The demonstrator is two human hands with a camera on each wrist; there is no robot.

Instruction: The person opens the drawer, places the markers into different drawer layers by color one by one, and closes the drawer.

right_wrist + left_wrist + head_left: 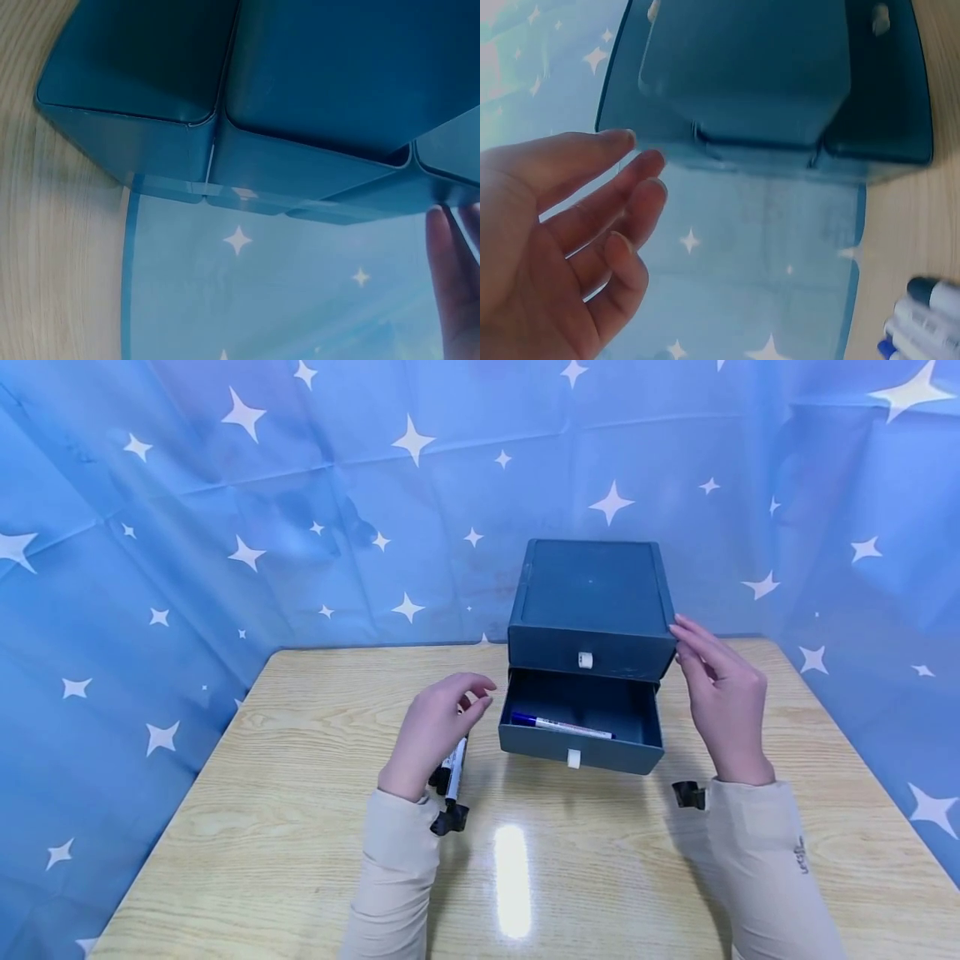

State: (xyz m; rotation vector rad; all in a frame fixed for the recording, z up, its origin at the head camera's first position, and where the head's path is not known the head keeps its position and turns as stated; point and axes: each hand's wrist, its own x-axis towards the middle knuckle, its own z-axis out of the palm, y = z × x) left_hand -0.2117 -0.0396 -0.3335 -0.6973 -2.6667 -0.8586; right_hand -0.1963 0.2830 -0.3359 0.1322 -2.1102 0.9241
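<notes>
Hands stand well apart, and neither grips anything; the left hand [438,731] hangs just left of the dark blue drawer unit [592,585], fingers loosely bent, with capped markers [455,771] on the table [262,827] partly hidden behind it in the head view; the right hand [723,693] has its fingertips at the unit's right front edge, apparently touching; the unit stands toward the table's far side, a star-patterned cloth [337,502] behind; the drawer [615,757] beneath the top one is pulled out, a blue-capped marker [573,727] lying inside.
</notes>
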